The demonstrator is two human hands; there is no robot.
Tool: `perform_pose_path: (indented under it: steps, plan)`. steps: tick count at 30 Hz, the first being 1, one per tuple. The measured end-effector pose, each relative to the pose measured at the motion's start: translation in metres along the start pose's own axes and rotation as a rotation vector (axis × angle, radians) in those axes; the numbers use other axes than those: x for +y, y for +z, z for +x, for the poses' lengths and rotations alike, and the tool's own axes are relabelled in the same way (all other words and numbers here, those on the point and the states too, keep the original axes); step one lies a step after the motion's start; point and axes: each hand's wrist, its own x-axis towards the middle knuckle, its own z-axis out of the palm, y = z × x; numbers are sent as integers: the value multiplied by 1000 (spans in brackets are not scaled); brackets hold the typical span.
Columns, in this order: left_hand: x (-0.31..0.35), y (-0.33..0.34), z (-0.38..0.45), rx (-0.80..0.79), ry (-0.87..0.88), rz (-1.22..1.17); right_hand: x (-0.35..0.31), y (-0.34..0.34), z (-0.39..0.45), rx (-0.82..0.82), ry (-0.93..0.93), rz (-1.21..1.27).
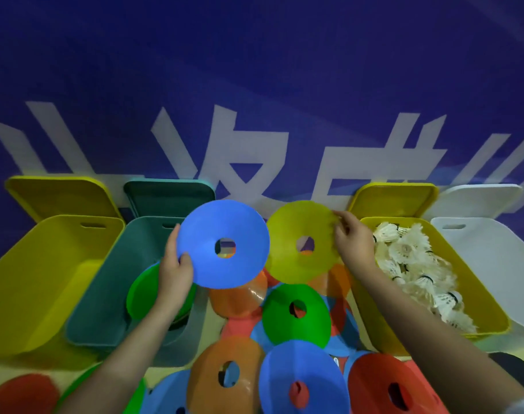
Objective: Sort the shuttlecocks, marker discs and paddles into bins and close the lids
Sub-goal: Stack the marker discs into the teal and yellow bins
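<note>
Marker discs: the left hand [177,271] is pinching a blue disc [223,243], the right hand [351,240] a yellow disc [302,242]; edge-only holds are risking a drop short of the teal bin [111,282].

Deep blue wall [254,55] behind, printed with big white characters [239,162]; pale yellowish floor [212,324] below, dimly lit.

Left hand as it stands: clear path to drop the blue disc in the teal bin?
Probably yes. The left hand holds the blue disc right beside the teal bin, whose lid is up; only a green disc lies inside.
</note>
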Motion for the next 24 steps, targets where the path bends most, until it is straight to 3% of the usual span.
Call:
perform_pose_path:
  steps: [7, 12, 24]
  plan:
    - [-30, -79, 26, 82, -47, 153, -36, 75, -33, -70, 198, 251]
    - [-66, -123, 37, 131, -110, 281, -54, 115, -53, -32, 351, 325]
    - [-140, -90, 84, -251, -260, 492, -87, 168, -70, -58, 329, 310]
